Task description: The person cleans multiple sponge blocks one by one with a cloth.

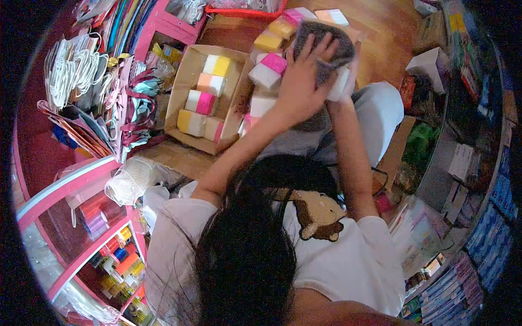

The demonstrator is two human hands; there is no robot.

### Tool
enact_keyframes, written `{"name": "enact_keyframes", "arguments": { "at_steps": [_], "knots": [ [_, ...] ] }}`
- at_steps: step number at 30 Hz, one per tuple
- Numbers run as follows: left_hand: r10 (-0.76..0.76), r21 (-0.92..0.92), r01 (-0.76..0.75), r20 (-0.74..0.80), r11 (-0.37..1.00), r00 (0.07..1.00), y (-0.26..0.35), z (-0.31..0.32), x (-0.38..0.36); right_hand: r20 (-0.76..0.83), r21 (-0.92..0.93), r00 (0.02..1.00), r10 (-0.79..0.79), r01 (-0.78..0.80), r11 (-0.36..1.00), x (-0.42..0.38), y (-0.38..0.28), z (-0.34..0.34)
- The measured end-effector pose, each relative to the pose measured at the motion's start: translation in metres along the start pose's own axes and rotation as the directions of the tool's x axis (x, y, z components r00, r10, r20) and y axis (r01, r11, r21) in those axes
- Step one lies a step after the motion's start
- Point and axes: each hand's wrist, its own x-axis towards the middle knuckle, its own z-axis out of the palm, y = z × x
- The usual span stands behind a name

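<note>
Head view: the left hand [305,73] lies spread on a dark cloth [338,48], against a pale block [341,84] near the knee [383,111]. The right hand's [345,100] finger state cannot be told. Judged handling: cloth soft, limp; block light, best gripped by opposite sides.

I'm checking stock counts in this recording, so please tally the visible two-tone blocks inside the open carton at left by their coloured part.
In the open carton:
Blocks with yellow: 2
Block with orange: 1
Blocks with pink: 2
Total: 5
Anything beneath the visible blocks cannot be told.
</note>
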Motion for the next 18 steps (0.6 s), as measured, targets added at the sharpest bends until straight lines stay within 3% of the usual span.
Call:
{"name": "enact_keyframes", "arguments": {
  "at_steps": [1, 5, 8, 9, 12, 14, 15, 18],
  "knots": [
    [0.035, 0.099, -0.042, 0.068, 0.994, 0.997, 0.011, -0.005, 0.000, -0.021, 0.019, 1.000, 0.010, -0.009, 1.000, -0.001, 0.002, -0.001],
    [0.291, 0.198, -0.352, 0.281, 0.915, 0.914, 0.009, -0.005, 0.021, -0.155, -0.094, 0.987, 0.047, -0.063, 0.994, 0.000, 0.022, -0.005],
    [0.265, 0.106, -0.296, 0.240, 0.949, 0.934, -0.012, 0.004, 0.046, -0.210, -0.173, 0.975, 0.080, -0.117, 0.978, -0.004, 0.024, 0.006],
    [0.204, 0.094, -0.215, 0.113, 0.972, 0.972, -0.010, -0.001, 0.056, -0.225, -0.201, 0.971, 0.084, -0.131, 0.971, -0.005, 0.025, 0.010],
    [-0.162, 0.111, 0.144, 0.176, 0.983, 0.971, -0.036, -0.011, 0.082, -0.261, -0.269, 0.963, 0.064, -0.136, 0.954, -0.006, 0.020, 0.013],
    [-0.270, -0.013, 0.278, 0.198, 0.961, 0.942, -0.045, -0.021, 0.074, -0.258, -0.324, 0.965, 0.043, -0.128, 0.937, -0.004, 0.011, 0.011],
    [-0.317, -0.074, 0.339, 0.217, 0.938, 0.923, -0.047, -0.021, 0.070, -0.224, -0.219, 0.972, 0.064, -0.114, 0.969, 0.001, 0.007, 0.010],
    [-0.249, -0.372, 0.270, 0.106, 0.888, 0.963, -0.022, -0.014, 0.033, 0.019, 0.105, 1.000, 0.020, -0.022, 0.994, 0.010, 0.004, -0.010]
  ]
}}
